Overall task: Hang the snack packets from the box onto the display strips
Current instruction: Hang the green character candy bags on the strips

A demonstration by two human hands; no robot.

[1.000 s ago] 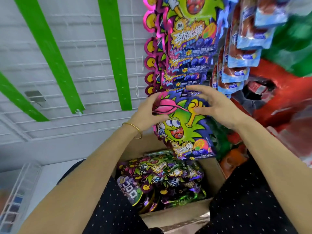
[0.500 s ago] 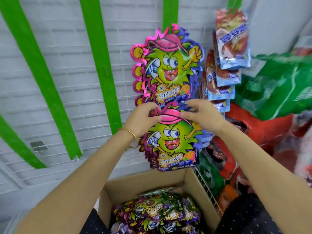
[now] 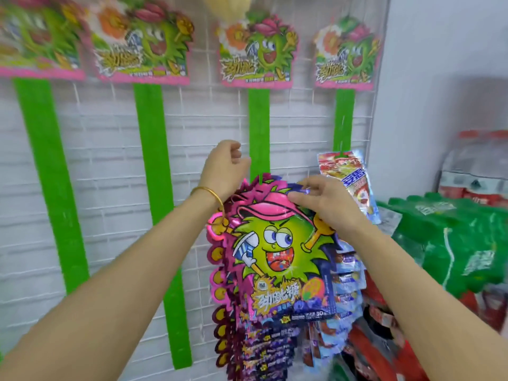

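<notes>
Right hand has the packet pinched by its top edge, fingers over the pink cap print. The packet's top sits right against the third strip, where a small green tab pokes up. Left hand is up beside that strip with its fingers curled. Can't tell if it's actually gripping the strip or just next to it.

Looks like the hooking-on step. To do it well, the person probably wants the left hand steadying the strip so it doesn't swing. Then they'd slide the hang hole over the tab and only let go once it takes the weight. The hole itself is too small to make out.

Same-brand hung packets overlap below on that strip, so the new one should lie on top without knocking them. The fourth strip and its red-and-blue packets crowd the right wrist. Green bottle packs are stacked further right. Two bare strips hang to the left on the grid. Box isn't in view.
</notes>
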